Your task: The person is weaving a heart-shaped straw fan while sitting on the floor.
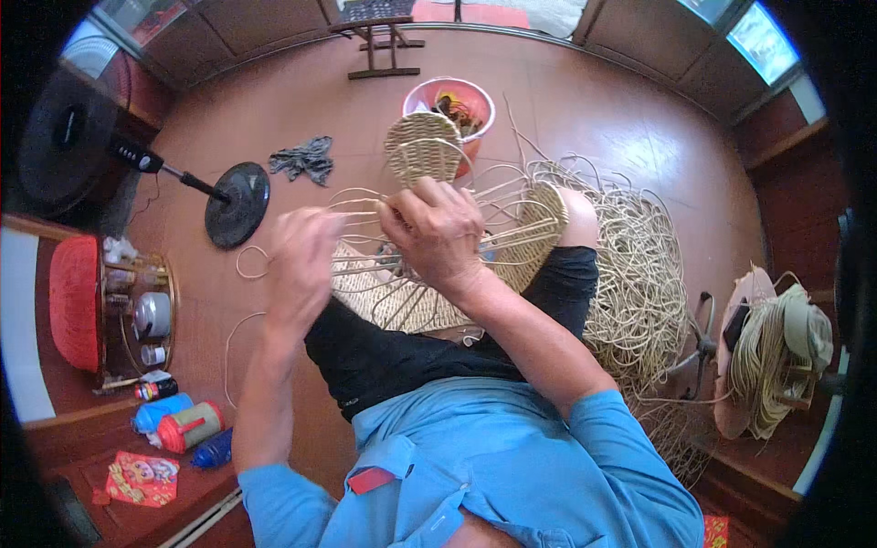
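A half-woven straw-coloured piece [416, 306] lies across my lap, with loose cords fanning from its edges and crossing its middle. Its rounded flap [423, 151] stands out beyond my hands, and another woven side [541, 239] curves up by my right knee. My right hand [434, 233] is closed on a cord over the middle of the piece, fingers bent inward. To its left, my left hand [306, 256] is blurred by motion, its fingers curled. A straw-coloured cord [361, 215] stretches between the two hands, meeting the left fingertips.
A big heap of loose cord [639, 274] covers the floor at my right, beside a hanging bundle [772, 356]. Ahead are a pink bucket [484, 119] and a small stool [384, 46]. A standing fan [236, 205], dark crumpled plastic [306, 160] and flasks [190, 426] lie leftward.
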The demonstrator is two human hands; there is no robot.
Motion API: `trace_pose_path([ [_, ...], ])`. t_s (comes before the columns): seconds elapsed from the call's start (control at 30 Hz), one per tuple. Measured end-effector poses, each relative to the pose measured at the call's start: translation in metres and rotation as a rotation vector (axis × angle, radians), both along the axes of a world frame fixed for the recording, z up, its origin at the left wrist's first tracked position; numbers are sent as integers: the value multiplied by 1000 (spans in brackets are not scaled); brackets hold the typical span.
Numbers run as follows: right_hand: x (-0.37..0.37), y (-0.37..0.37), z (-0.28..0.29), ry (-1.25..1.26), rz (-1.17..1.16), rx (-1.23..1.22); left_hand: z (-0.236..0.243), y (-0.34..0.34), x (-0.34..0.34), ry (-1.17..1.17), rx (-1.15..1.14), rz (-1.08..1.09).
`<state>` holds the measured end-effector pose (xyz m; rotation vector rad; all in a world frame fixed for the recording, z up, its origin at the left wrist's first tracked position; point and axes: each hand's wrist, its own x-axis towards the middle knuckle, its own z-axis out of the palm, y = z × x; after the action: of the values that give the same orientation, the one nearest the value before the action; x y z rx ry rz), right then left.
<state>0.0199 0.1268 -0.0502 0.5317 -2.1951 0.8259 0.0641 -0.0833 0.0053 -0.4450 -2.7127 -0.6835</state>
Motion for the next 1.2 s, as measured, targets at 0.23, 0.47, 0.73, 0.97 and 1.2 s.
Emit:
trace_pose_path([
  [0.23,8,1,7,-59,-30,25,-13,25,-51,-370,330,-49],
  [0.47,6,3,6,-12,-13,4,-2,49,-63,-593,773,-129],
  [0.73,6,4,7,-75,2,-4,-5,62,-16,234,306,40],
  [0.97,11,5,9,-100,43,17,-9,52,27,-428,1210,-166],
  [1.2,15,8,21,-198,70,-9,-26,-75,50,-300,1500,124],
])
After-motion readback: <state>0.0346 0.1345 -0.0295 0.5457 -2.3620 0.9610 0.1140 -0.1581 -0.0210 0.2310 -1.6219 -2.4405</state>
